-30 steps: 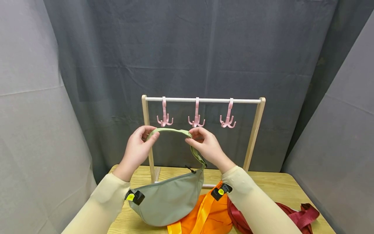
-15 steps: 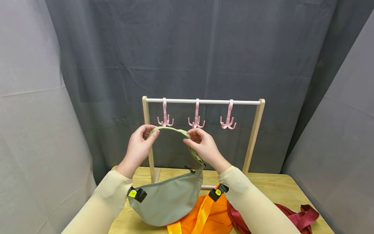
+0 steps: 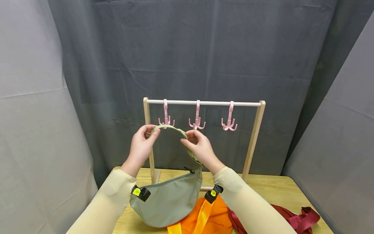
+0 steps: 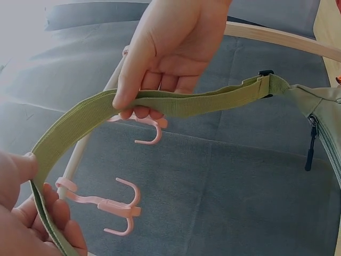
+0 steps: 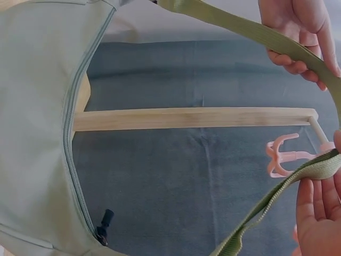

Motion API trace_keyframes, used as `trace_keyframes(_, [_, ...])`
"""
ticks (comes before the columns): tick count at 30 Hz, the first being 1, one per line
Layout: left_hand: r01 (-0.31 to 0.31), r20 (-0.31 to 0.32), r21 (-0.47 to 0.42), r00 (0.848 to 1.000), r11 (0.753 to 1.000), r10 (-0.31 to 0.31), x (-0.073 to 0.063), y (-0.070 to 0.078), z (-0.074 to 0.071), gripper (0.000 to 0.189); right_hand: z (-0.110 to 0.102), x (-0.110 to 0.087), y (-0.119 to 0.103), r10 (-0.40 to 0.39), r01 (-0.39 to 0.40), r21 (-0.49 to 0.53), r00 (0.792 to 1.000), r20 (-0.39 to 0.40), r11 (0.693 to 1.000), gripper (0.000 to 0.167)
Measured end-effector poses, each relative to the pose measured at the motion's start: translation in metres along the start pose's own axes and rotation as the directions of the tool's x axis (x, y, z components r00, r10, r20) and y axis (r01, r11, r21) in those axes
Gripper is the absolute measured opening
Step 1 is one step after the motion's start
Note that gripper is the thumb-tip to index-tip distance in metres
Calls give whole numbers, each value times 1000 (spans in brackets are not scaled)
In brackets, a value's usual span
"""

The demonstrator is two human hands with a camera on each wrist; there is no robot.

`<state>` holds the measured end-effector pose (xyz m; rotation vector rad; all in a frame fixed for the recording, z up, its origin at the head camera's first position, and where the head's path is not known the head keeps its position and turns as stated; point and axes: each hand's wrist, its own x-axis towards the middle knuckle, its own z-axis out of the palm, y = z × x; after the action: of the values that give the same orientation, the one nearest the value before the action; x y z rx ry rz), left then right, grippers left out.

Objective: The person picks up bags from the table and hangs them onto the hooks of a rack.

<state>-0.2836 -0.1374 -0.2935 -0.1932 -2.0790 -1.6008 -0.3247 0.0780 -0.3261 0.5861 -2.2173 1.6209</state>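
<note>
A grey-green waist bag point(image 3: 166, 203) hangs by its strap in front of me, its zip along the upper edge. Both hands hold its olive webbing strap point(image 3: 172, 126) up in an arch. My left hand point(image 3: 140, 144) pinches the left side of the arch between thumb and fingers. On the other side my right hand point(image 3: 201, 149) pinches the strap likewise. Three pink hooks hang in a row behind; in the head view the top of the arch overlaps the lower prongs of the left hook point(image 3: 166, 113). A black buckle point(image 4: 265, 74) shows on the strap in the left wrist view.
The hooks hang from the white rail point(image 3: 245, 104) of a wooden-sided rack point(image 3: 253, 139) on the wooden table point(image 3: 268, 185). An orange bag point(image 3: 217, 214) and a dark red bag point(image 3: 304, 219) lie at the front right. Grey curtains surround the table.
Both hands have drawn slightly closer together, the right one moving left, so the strap arches more. Its top now overlaps the left hook's lower end. The view has tilted up a little.
</note>
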Motion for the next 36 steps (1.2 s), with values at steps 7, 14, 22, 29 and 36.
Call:
trace_keyframes(7, [7,-15,-37,1000,999,-8,3,-3,2,26,5,2,4,18,-17,25,1000,-17,1000,27])
trace_keyframes(14, [37,-13,-69,999,997,-38,7,-4,5,28,9,4,5,27,-25,47,999,-35,999,27])
trace_keyframes(22, [41,-17,-101,999,994,-43,11,-2,6,30,13,9,6,15,-13,42,999,-36,999,28])
trace_keyframes(29, [51,-24,-140,998,989,-55,14,-1,5,30,16,11,6,19,-17,47,999,-39,999,29])
trace_keyframes(36, [56,-28,-159,998,986,-61,19,-3,5,29,19,13,7,11,-9,50,999,-35,999,31])
